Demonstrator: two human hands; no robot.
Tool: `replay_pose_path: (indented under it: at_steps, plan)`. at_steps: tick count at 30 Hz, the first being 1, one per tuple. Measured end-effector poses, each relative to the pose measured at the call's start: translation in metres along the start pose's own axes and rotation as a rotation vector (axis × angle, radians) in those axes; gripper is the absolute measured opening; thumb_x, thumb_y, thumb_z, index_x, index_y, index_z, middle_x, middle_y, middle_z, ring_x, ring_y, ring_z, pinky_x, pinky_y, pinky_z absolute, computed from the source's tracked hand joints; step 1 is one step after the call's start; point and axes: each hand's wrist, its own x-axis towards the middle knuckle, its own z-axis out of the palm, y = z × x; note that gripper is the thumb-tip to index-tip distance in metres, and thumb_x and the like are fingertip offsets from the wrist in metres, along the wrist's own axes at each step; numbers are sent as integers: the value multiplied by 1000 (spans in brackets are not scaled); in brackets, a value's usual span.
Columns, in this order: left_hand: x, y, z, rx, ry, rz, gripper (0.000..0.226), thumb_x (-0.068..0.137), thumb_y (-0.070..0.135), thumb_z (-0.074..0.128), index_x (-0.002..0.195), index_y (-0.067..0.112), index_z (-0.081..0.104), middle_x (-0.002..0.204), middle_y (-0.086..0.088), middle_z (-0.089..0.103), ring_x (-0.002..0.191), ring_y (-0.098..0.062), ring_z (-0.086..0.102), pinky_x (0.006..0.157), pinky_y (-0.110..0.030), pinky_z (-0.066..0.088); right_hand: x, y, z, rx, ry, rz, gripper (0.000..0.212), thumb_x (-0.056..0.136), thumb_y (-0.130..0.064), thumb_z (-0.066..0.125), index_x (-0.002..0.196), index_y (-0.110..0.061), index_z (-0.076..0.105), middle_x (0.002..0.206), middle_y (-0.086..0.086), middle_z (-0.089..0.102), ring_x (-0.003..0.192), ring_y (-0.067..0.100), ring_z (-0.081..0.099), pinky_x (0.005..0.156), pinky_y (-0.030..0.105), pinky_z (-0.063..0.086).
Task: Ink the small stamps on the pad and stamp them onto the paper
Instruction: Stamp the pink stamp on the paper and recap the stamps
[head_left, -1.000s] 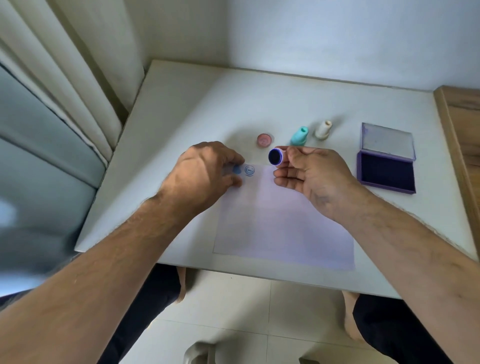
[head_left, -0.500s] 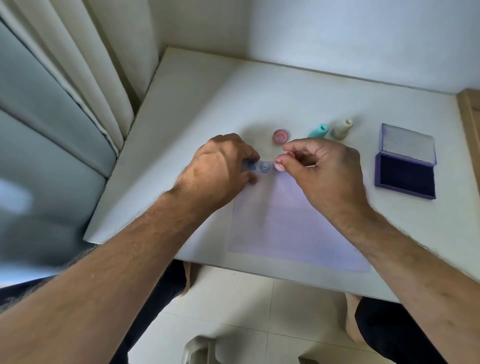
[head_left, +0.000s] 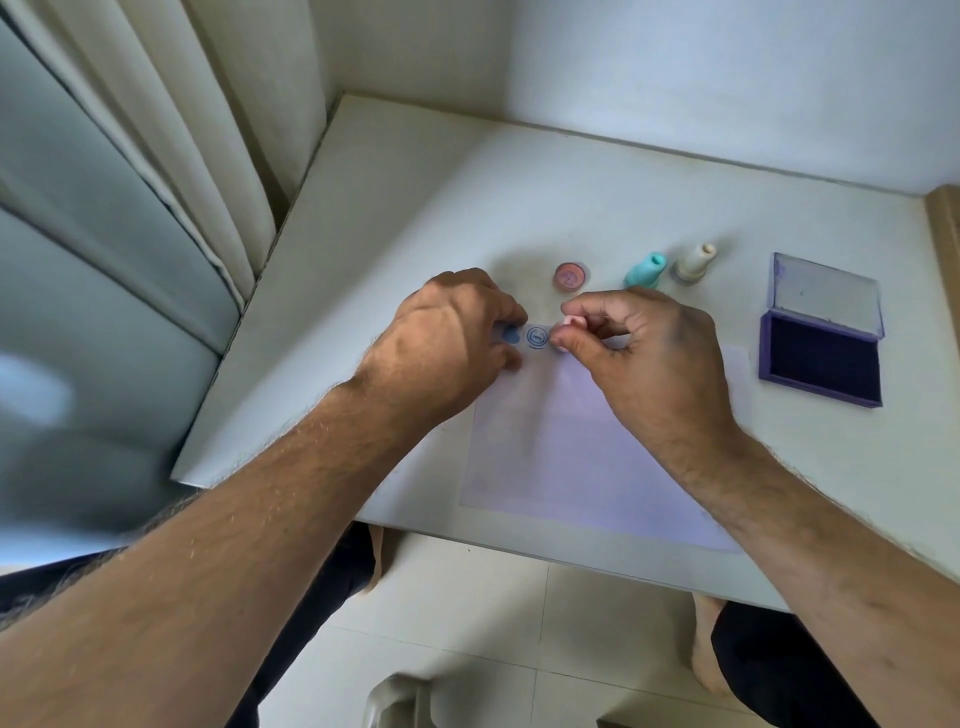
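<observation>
2 blue prints already sit at the paper's (head_left: 582, 447) far left corner: a solid heart (head_left: 511, 335) partly under the left hand (head_left: 447, 343), and a ringed circle (head_left: 536, 337) just right of it. The right hand (head_left: 644, 353) has its thumb and fingers closed on a small pink stamp (head_left: 570, 323), held upright with its base on or just above the sheet, immediately right of the ringed circle; contact with the paper cannot be confirmed. The left hand rests fingertips-down on the corner, apparently steadying the sheet; its fingers are curled, and whether they enclose anything cannot be told. Judged by appearance, the stamp is light, rigid plastic with a rubber face, easily tipped; it is best taken high on its narrow stem so that pressure goes straight down and the print does not smear. The paper is thin and liable to slide or lift with the stamp. On the surface (head_left: 571, 208) beyond the paper lie a pink round piece (head_left: 570, 276), a teal stamp (head_left: 645, 270) and a cream stamp (head_left: 693, 263), all clear of both hands. The open ink pad (head_left: 821, 367) lies well to the right.
</observation>
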Motion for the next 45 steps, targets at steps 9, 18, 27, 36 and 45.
replay_pose_path:
  at_steps: [9, 18, 27, 36, 45]
  plan:
    - [5, 0, 0, -34, -14, -39, 31, 75, 27, 81, 105, 30, 74, 102, 11, 62, 94, -9, 57, 80, -21, 44, 1, 0, 0, -26, -44, -25, 21, 78, -18, 82, 98, -12, 78, 82, 4, 75, 74, 20, 69, 74, 39, 57]
    - [17, 5, -2, 49, -66, -51, 33, 69, 26, 85, 97, 33, 70, 83, 14, 50, 85, -10, 57, 69, -21, 41, 1, 0, 2, -89, -104, -27, 22, 85, -18, 75, 106, -16, 76, 90, 3, 74, 83, 25, 70, 77, 40, 57]
    - [23, 13, -9, 61, -143, -113, 32, 65, 31, 88, 91, 33, 68, 79, 15, 56, 85, -12, 60, 70, -26, 50, 3, -6, -4, -60, -114, -2, 24, 83, -15, 77, 107, -16, 77, 93, 0, 76, 86, 20, 70, 82, 36, 56]
    - [39, 23, -24, 88, -251, -209, 33, 61, 28, 90, 88, 31, 71, 92, 6, 69, 89, -15, 65, 81, -32, 55, 9, 6, -14, 499, -32, 384, 16, 78, -20, 80, 91, -29, 77, 83, -9, 78, 82, 5, 73, 76, 29, 59]
    - [55, 39, -10, -20, 33, -174, 28, 81, 28, 77, 109, 27, 71, 101, 6, 68, 97, -15, 64, 82, -25, 52, 14, 14, -42, 767, 150, 501, 14, 81, -14, 76, 94, -20, 77, 79, -4, 76, 71, 14, 67, 62, 29, 59]
